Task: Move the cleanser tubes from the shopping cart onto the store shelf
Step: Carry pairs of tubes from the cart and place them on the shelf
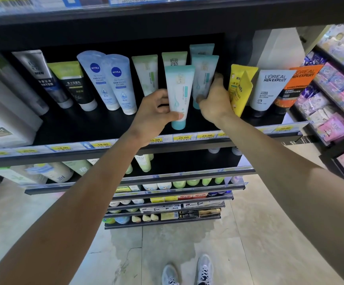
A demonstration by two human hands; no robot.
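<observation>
A teal-and-white cleanser tube point(178, 95) is gripped by the left hand point(156, 112), with the thumb laid across its lower front and the fingers curled behind it. It is held cap down, its cap just above the front of the store shelf point(97, 128), and it is not yet set down, as far as can be judged. Just beyond and to the right of that hand, a second teal tube point(205, 77) is held by the right hand point(215, 101), whose fingers are wrapped round its right edge while the thumb is pressed on its lower front. A third teal tube point(201, 50) is seen further back, behind the right hand's tube. Whether the second tube is being placed or only steadied cannot be told.

To the right of the right hand, a yellow tube point(240, 89) is touched by the knuckles or stands just beside them. To the left of the left hand, pale green tubes point(146, 73) and two blue tubes point(107, 79) are already standing.

The task is judged to be well under way: one row is being filled, with at least one tube still in hand. The shopping cart is out of view, so what is left cannot be counted.
</observation>
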